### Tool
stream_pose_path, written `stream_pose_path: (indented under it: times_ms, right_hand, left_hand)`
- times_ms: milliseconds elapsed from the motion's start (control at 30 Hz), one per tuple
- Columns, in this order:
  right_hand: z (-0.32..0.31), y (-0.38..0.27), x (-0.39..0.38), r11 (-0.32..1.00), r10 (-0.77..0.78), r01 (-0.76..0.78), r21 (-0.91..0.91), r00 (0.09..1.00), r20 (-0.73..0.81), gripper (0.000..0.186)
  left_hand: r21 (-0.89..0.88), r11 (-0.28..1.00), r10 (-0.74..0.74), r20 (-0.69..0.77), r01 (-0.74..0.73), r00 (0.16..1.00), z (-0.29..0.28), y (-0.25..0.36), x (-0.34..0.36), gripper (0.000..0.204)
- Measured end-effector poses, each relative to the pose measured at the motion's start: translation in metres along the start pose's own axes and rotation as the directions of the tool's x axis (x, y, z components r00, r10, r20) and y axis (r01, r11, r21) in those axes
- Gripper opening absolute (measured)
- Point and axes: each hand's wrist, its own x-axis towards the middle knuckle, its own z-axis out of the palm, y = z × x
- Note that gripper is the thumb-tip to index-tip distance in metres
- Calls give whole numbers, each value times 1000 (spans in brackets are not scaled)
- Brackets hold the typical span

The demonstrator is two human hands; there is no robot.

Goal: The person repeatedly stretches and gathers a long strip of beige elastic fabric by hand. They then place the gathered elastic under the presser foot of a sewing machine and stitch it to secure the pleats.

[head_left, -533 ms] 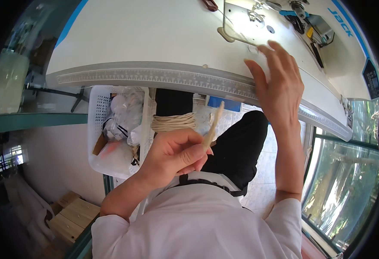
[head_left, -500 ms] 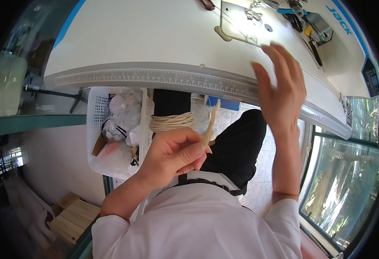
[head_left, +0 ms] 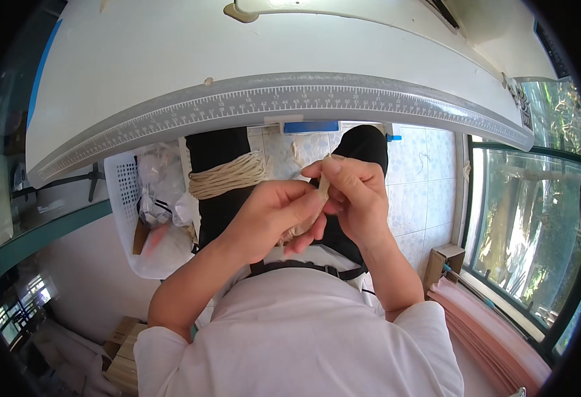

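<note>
A short pale strip (head_left: 324,186) is near the middle of the frame, between the two hands. The left hand (head_left: 272,215) pinches it from the left, thumb against bent forefinger; the right hand (head_left: 358,188) grips its upper end between thumb and fingertips. Two pinches so close together probably keep something this thin and limp taut and steady. The strip sits right at the fingertips of both grips, its lower part hidden by the fingers.

Left of the hands, a bundle of beige cords (head_left: 227,175) rests across the black trousers (head_left: 217,143), perhaps laid there to be within easy reach. Above, a ruler (head_left: 270,101) runs along the front edge of the white desk (head_left: 138,56). A white basket (head_left: 120,212) with plastic bags (head_left: 158,175) stands at centre left.
</note>
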Motion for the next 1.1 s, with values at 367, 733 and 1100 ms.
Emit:
stream_pose_path:
  times_ms: [367, 733, 1100]
  right_hand:
    - [-29, 21, 20, 923, 180, -151, 354, 982, -50, 28]
    - [-22, 29, 11, 928, 151, -135, 347, 988, -21, 29]
    - [-49, 30, 36, 962, -33, 51, 268, 997, -72, 34]
  left_hand:
    - [174, 985, 37, -136, -13, 990, 3, -8, 4, 28]
    - [226, 973, 78, -92, -55, 993, -1, -12, 14, 30]
    - [173, 985, 38, -128, -15, 991, -7, -18, 7, 31]
